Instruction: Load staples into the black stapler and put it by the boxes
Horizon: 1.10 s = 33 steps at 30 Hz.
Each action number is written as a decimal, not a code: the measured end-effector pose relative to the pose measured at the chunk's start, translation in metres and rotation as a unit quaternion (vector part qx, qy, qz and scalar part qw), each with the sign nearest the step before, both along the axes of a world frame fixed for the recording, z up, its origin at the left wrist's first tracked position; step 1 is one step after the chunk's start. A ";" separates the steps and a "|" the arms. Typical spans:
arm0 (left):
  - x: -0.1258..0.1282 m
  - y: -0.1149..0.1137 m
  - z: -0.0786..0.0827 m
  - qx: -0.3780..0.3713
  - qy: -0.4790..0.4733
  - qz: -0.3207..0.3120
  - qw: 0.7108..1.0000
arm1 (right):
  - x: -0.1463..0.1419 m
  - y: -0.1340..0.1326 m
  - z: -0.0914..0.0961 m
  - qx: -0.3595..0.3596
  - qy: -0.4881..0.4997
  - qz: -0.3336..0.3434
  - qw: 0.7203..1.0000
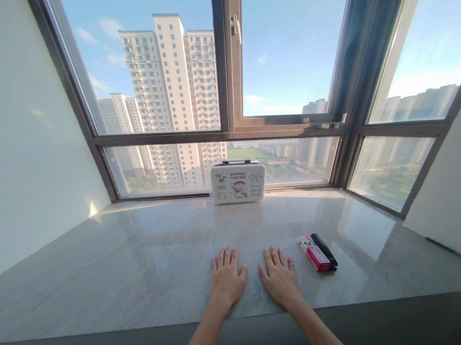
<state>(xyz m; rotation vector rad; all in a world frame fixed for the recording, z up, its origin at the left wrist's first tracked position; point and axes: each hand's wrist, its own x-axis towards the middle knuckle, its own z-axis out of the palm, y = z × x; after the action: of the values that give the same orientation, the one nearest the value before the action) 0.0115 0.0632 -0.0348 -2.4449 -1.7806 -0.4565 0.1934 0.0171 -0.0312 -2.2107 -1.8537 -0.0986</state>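
My left hand (226,280) lies flat on the grey marbled window sill (114,272), palm down with fingers spread. Beside it, a short gap to the right, my right hand (280,278) rests the same way; neither holds anything. Just right of my right hand is a small pink-and-white box (316,257). Against that box's right side lies a black stapler (325,251). Farther back, a white carrying case (239,193) with cartoon prints and a dark handle stands upright near the window.
Brown window frames (164,139) rise behind the sill, with a handle (236,29) on the middle pane. White walls close in the left and right sides. The sill's front edge (107,331) runs just under my wrists.
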 end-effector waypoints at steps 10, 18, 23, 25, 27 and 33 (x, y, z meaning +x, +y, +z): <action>-0.001 -0.001 -0.002 0.004 -0.006 -0.006 1.000 | 0.000 -0.001 -0.001 0.005 0.003 0.006 1.000; -0.002 -0.001 -0.004 0.015 -0.012 -0.006 1.000 | 0.001 -0.002 -0.005 0.020 0.003 0.007 1.000; -0.001 -0.001 -0.006 0.024 -0.016 -0.007 1.000 | 0.001 -0.003 -0.005 0.016 0.003 0.005 1.000; -0.001 -0.001 -0.007 0.021 -0.015 -0.005 1.000 | 0.001 -0.004 -0.004 0.012 0.005 0.005 1.000; -0.001 0.000 -0.007 0.019 -0.016 -0.003 1.000 | 0.001 -0.004 -0.004 0.009 0.006 0.004 1.000; -0.002 -0.001 -0.008 0.022 -0.019 -0.006 1.000 | 0.001 -0.004 -0.005 0.015 0.001 0.004 1.000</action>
<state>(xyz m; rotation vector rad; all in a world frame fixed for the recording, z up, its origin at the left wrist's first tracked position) 0.0095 0.0626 -0.0425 -2.4350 -1.7497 -0.5412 0.1943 0.0134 -0.0358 -2.1830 -1.8480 -0.1208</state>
